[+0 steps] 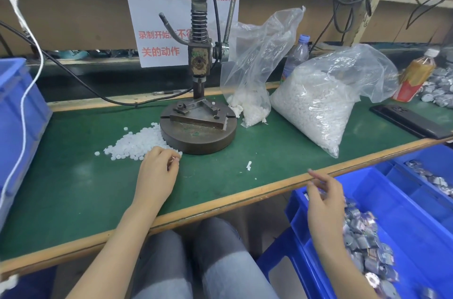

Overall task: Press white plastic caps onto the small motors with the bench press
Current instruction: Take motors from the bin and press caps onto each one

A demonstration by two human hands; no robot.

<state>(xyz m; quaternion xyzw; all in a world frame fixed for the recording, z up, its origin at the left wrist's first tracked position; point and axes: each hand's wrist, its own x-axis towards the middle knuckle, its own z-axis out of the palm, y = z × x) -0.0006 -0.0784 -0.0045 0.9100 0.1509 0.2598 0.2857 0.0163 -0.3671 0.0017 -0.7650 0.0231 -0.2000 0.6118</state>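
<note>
We see the left forearm reach up from six o'clock across the green bench mat (pixel 73 188). The left hand (pixel 157 168) rests there knuckles-up, fingers curled in. Thumb and fingertips pinch what looks to us like one small white plastic cap (pixel 176 157). At eleven o'clock of that hand, touching it, lies the loose heap of white plastic caps (pixel 137 142). The heap banks against the round base of the grey iron bench press (pixel 199 63), which stands at one o'clock with its ram clear above the fixture plate. At four o'clock from the left hand, past the bench's wooden edge, the right hand (pixel 323 198) hangs over the near corner of the blue plastic bin (pixel 411 205). Its fingers are half spread and blurred, so we cannot tell whether it grips anything. The small silver motors (pixel 362 237) are piled in that bin, just at four o'clock of the right hand. Farther out, at twelve o'clock of the right hand, sits the full clear plastic bag of white caps (pixel 316 102). A nearly empty clear bag (pixel 250 83) slumps between it and the press. A flat black phone (pixel 411 119) lies at two o'clock on the mat.
</note>
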